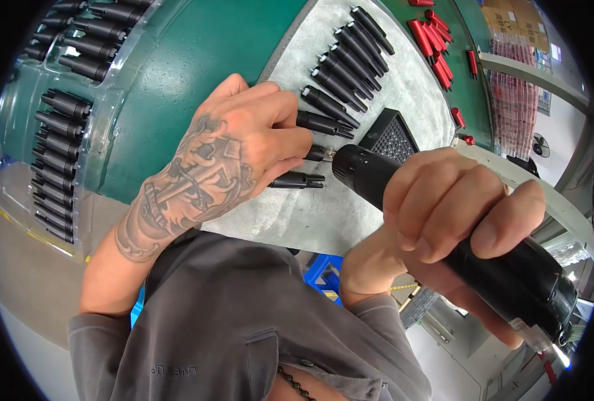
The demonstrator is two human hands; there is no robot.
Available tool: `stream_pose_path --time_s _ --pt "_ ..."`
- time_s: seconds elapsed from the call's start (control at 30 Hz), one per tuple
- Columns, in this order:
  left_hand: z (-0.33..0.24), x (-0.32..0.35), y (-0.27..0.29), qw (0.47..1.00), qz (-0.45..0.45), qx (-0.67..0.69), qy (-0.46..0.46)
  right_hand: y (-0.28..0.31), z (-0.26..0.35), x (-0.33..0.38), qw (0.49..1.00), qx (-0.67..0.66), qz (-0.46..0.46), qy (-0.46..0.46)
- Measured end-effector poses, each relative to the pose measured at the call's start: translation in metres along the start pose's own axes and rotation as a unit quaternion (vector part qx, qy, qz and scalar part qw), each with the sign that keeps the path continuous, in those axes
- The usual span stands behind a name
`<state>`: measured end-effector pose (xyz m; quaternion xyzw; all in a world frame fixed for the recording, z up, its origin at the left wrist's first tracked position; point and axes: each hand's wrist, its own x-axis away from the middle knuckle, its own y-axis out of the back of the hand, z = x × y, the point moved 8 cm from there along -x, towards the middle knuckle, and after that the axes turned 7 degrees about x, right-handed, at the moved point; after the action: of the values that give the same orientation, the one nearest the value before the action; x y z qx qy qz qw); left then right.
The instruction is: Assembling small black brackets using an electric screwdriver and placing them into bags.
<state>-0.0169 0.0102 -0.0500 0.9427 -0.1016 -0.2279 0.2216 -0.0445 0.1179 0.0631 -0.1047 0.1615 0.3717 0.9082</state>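
My right hand [454, 204] is wrapped round a black electric screwdriver [364, 172], whose tip points left. That tip meets the end of a black slotted tube [316, 153], pinched in the fingers of my left hand [250, 130]. Most of this tube is hidden by the hand. Another black tube [324, 124] lies just beyond my left fingers, and one more [300, 180] lies on the near side of them. Farther off, a row of black tubes with pale tips [347, 73] rests on the grey mat [417, 100]. A small black tray of screws [392, 137] sits beside the screwdriver.
At the left, clear plastic trays [100, 110] hold several black tubes. Red cylinders [437, 50] lie scattered on the green table [183, 53] at the far right. Beyond a pale rail [537, 80] stand stacked reddish clear packs [514, 100] and cardboard boxes [514, 17].
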Motion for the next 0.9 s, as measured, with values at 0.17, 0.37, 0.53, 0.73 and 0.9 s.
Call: stream_pose_path --time_s 0.17,0.37,0.53,0.73,0.9 --pt "-0.002 -0.002 0.0 1.0 0.004 0.015 0.002 0.004 0.007 0.007 1.0 -0.012 -0.024 0.004" --pt "-0.001 -0.001 0.0 0.999 0.008 0.033 0.025 0.037 0.041 0.03 0.996 0.054 -0.059 0.044" --pt "0.002 0.0 -0.001 0.998 0.01 0.029 0.053 0.063 0.045 0.051 0.984 0.093 -0.122 0.089" --pt "-0.001 -0.004 -0.002 0.999 0.016 0.007 0.048 0.065 0.037 0.057 0.991 0.074 -0.095 0.058" --pt "-0.001 -0.004 -0.001 0.998 0.012 0.012 0.055 0.062 0.032 0.055 0.992 0.08 -0.085 0.054"
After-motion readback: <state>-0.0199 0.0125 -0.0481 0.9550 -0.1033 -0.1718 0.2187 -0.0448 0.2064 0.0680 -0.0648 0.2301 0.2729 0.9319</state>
